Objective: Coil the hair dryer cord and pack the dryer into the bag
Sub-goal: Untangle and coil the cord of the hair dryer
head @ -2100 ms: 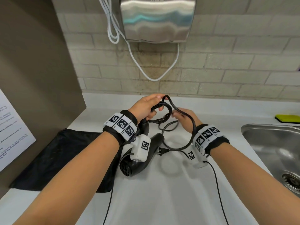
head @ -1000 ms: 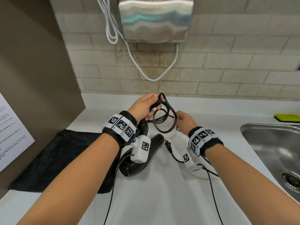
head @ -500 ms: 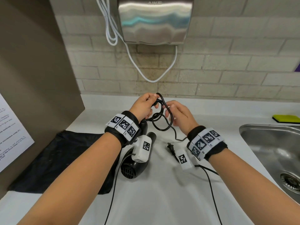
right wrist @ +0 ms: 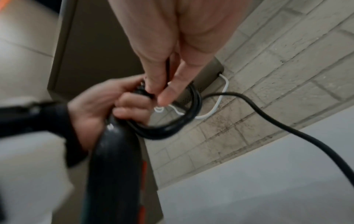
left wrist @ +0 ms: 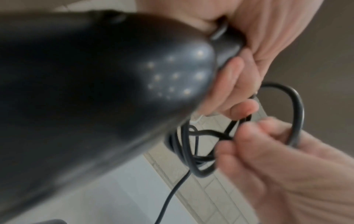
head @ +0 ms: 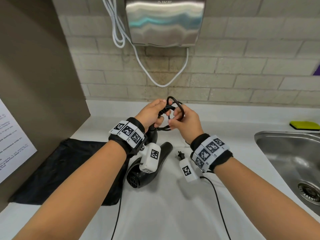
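On the smooth white counter (head: 164, 213), a flat black fabric bag (head: 57, 170) is spread at the left, against a brown panel. A brushed steel sink (head: 285, 153) is set into the counter at the right, and a curved steel wall dryer (head: 164, 21) with a looped white cable (head: 159, 80) is mounted on the pale brick wall. Beside the bag, the glossy black hair dryer (head: 149, 174) is propped with its round grilled end down and its handle raised. The handle end and the gathered loops of the round black rubber cord (head: 174, 108) are gripped in the curled left hand (head: 152, 113). A strand of the same loops is pinched by the right hand (head: 185, 120) between thumb and fingers. A loose length of cord is seen trailing down to the counter, where the small two-pin plug (head: 180, 155) lies just right of the dryer.
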`<action>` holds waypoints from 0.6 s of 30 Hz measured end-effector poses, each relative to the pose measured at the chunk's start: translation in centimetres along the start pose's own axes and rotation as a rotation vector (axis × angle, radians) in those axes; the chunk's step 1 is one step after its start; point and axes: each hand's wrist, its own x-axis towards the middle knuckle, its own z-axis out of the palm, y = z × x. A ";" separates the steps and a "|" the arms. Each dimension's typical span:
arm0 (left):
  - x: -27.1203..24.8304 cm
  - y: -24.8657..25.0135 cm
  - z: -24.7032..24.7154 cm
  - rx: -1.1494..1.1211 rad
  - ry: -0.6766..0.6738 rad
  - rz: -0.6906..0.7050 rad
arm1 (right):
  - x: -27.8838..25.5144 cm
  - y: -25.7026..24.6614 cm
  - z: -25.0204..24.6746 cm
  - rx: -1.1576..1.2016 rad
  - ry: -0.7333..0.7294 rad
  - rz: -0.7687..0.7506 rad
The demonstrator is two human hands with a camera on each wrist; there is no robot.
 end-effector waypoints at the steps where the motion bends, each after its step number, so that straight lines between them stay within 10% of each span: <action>1: -0.1 0.0 0.2 0.005 -0.013 -0.001 | 0.1 0.2 0.3 -0.104 0.021 -0.011; 10: 0.0 0.2 0.5 0.108 0.088 0.052 | -0.4 -0.8 -0.4 -0.311 -0.037 -0.285; 18: 0.0 0.3 0.7 0.149 0.005 0.025 | 0.5 -0.1 -1.2 -0.367 -0.041 -0.121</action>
